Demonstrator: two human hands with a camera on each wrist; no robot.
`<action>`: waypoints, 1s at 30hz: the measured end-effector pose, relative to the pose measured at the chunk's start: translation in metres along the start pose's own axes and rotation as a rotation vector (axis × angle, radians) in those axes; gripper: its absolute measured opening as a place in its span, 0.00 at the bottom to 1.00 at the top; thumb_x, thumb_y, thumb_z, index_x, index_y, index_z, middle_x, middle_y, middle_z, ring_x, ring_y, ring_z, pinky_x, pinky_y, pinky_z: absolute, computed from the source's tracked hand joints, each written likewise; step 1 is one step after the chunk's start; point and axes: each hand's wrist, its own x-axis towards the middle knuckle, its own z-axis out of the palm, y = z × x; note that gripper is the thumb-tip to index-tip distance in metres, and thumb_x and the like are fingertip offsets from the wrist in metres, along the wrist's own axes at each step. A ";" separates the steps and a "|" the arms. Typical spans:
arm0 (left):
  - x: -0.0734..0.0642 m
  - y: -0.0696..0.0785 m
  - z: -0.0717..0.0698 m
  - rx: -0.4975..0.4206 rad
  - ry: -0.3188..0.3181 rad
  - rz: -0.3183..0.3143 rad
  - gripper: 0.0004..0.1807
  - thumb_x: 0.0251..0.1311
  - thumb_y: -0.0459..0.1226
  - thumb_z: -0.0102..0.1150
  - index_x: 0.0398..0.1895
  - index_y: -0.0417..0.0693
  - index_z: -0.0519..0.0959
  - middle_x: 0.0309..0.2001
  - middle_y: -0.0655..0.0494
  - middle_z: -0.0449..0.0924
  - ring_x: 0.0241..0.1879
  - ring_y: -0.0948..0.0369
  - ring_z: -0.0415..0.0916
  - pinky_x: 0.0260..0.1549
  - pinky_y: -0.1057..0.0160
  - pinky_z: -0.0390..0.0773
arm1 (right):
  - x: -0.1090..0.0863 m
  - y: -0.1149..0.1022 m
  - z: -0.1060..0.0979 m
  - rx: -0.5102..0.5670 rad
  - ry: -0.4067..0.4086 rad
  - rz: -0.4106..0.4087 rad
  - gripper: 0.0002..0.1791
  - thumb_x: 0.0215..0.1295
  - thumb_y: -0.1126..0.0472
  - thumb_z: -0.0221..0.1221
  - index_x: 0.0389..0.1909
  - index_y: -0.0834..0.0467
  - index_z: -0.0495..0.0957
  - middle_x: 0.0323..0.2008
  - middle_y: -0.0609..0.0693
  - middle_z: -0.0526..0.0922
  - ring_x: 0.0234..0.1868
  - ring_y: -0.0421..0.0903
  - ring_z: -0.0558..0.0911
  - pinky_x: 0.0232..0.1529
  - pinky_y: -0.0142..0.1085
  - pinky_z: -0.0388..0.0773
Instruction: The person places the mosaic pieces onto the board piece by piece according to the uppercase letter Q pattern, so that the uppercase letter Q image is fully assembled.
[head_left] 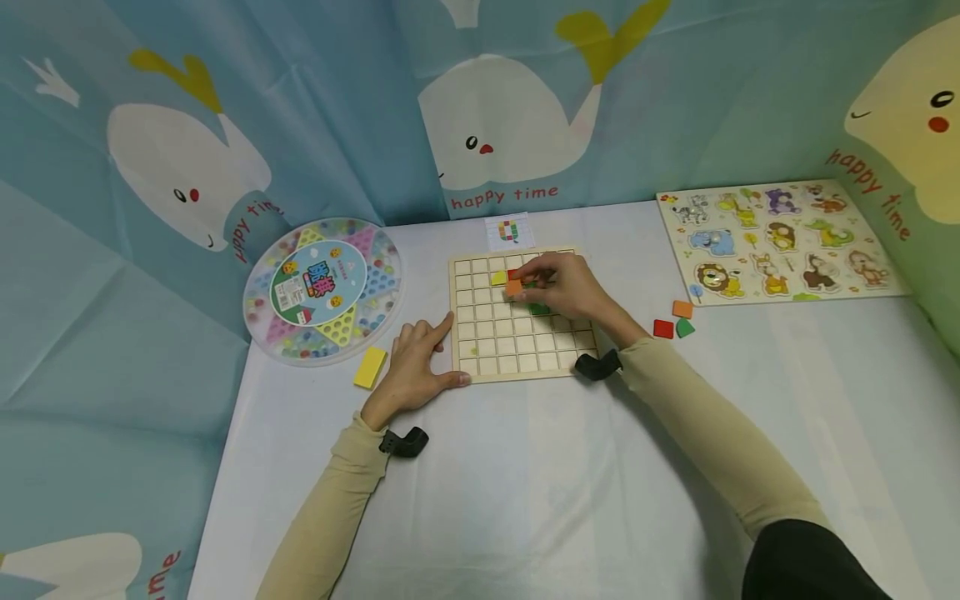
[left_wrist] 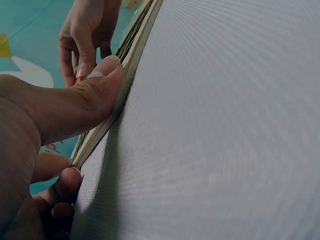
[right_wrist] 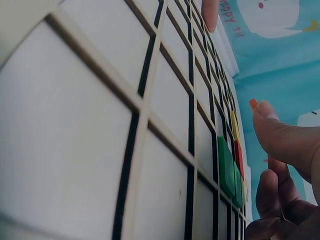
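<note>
A wooden grid board [head_left: 495, 342] lies on the white table. At its near left corner is my left hand [head_left: 412, 367], the extended thumb against the near edge and the index finger against the left side. Over the board's upper part, my right hand [head_left: 566, 283] pinches a small orange tile [head_left: 513, 287] between thumb and fingers. In the right wrist view the tile shows only as a sliver at the thumb tip. On the grid sit a yellow tile [head_left: 498, 277], a red tile [right_wrist: 239, 155] and green tiles [right_wrist: 226, 170]; my right hand partly hides them in the head view.
Loose orange [head_left: 682, 309], red [head_left: 663, 329] and green [head_left: 686, 328] pieces lie right of the board. A pattern card [head_left: 509, 232] is behind it. A yellow block [head_left: 371, 367] and round game board [head_left: 330, 333] stand left; an animal puzzle [head_left: 757, 262] lies back right.
</note>
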 end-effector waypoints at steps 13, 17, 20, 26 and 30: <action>0.000 0.000 0.001 0.001 -0.003 -0.001 0.57 0.55 0.48 0.82 0.84 0.45 0.60 0.39 0.53 0.66 0.42 0.55 0.54 0.45 0.55 0.53 | 0.007 -0.006 0.011 -0.067 -0.013 -0.013 0.17 0.59 0.61 0.78 0.49 0.59 0.91 0.45 0.57 0.87 0.41 0.54 0.83 0.45 0.45 0.78; 0.000 -0.001 0.002 0.005 0.001 0.000 0.57 0.54 0.48 0.82 0.84 0.44 0.60 0.39 0.53 0.66 0.42 0.55 0.54 0.44 0.56 0.53 | 0.007 -0.008 0.012 -0.093 -0.012 -0.011 0.17 0.58 0.61 0.79 0.48 0.59 0.92 0.44 0.57 0.87 0.38 0.53 0.81 0.42 0.43 0.75; 0.001 -0.001 0.002 0.009 0.000 -0.003 0.57 0.54 0.48 0.82 0.84 0.44 0.60 0.39 0.53 0.66 0.42 0.55 0.54 0.44 0.55 0.53 | 0.007 -0.009 0.014 -0.120 -0.018 -0.005 0.17 0.59 0.60 0.78 0.49 0.59 0.92 0.44 0.57 0.87 0.36 0.51 0.79 0.40 0.42 0.73; 0.001 -0.001 0.001 0.014 -0.008 -0.013 0.57 0.55 0.48 0.82 0.84 0.46 0.59 0.40 0.53 0.67 0.43 0.55 0.54 0.45 0.55 0.53 | 0.007 -0.009 0.015 -0.163 -0.026 -0.002 0.17 0.61 0.59 0.77 0.50 0.59 0.91 0.42 0.57 0.84 0.34 0.49 0.76 0.36 0.40 0.71; 0.001 -0.001 0.001 0.014 0.000 -0.007 0.57 0.54 0.48 0.82 0.84 0.44 0.60 0.39 0.53 0.66 0.42 0.55 0.54 0.45 0.55 0.53 | 0.008 -0.008 0.015 -0.161 -0.029 -0.004 0.18 0.61 0.59 0.77 0.51 0.59 0.91 0.40 0.57 0.83 0.34 0.49 0.76 0.36 0.40 0.70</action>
